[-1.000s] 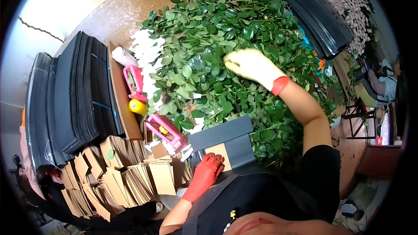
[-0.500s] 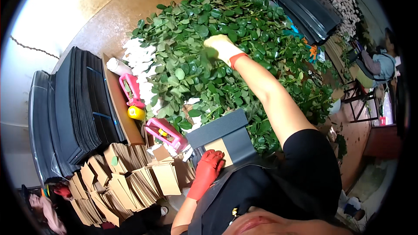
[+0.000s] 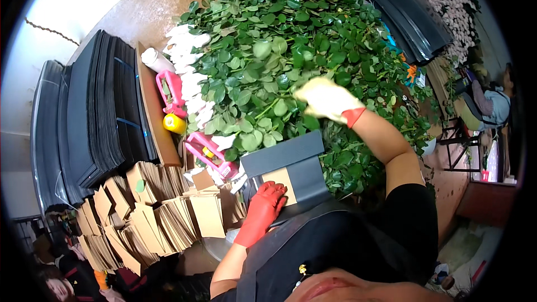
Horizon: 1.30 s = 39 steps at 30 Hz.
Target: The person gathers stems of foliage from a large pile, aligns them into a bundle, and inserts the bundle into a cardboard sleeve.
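Note:
My left hand, in a red glove, lies with its fingers laid out on a tan cardboard piece. That piece sits on a dark grey corrugated sheet against my front. Over the near part of a large heap of green leafy stems, my right hand wears a pale yellow glove with a red cuff. Its fingers are curled round a leafy stem that points to the left; the grip itself is partly hidden by the glove.
Folded tan cardboard pieces stand in rows at lower left, below stacked dark sheets. Pink plastic holders, a yellow-capped container and white gloves line the heap's left side. Another person sits at far right.
My right hand has come back from the middle of the heap toward me and to the right, elbow bending. My left hand keeps its place on the cardboard.

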Each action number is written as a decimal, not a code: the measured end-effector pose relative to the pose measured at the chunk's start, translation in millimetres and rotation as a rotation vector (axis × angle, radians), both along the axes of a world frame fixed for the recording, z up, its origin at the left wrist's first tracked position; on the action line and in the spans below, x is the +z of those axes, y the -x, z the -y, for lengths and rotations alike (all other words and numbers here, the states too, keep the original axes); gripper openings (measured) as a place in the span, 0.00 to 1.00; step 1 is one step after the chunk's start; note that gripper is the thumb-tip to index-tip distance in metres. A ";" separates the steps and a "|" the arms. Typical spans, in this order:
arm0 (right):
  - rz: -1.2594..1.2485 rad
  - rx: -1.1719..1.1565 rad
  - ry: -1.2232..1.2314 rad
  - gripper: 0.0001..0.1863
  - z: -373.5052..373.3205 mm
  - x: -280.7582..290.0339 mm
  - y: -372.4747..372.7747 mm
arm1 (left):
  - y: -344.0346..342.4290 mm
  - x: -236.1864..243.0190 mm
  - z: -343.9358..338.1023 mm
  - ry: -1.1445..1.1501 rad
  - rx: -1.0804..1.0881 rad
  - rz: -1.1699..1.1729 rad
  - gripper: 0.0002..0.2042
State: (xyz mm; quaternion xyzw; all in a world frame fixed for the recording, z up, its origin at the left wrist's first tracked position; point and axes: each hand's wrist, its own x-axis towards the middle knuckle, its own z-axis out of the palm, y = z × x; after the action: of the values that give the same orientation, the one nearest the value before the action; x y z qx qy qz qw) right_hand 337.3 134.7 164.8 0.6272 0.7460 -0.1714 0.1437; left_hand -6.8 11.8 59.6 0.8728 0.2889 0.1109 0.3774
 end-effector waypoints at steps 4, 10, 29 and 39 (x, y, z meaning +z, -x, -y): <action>-0.318 -0.136 -0.323 0.22 -39.4 1.3 -33.9 | -1.0 -2.0 0.8 0.020 0.009 0.010 0.16; 0.243 -0.014 -0.830 0.45 -101.0 -49.2 -28.3 | -2.5 0.0 -0.7 0.012 0.001 -0.029 0.15; -0.152 0.013 -0.698 0.12 -43.9 -33.9 -60.7 | -0.2 -40.7 7.4 -0.112 0.002 0.078 0.13; 0.330 -0.027 -0.450 0.11 -19.8 -61.1 -110.2 | -4.0 -41.1 0.6 -0.149 -0.046 0.073 0.12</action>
State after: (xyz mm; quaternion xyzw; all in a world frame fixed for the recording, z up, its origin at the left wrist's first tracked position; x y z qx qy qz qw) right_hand 447.5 154.4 103.7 0.6728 0.7233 0.1010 0.1181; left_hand -2.8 11.2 18.5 0.9003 0.2457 0.1553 0.3240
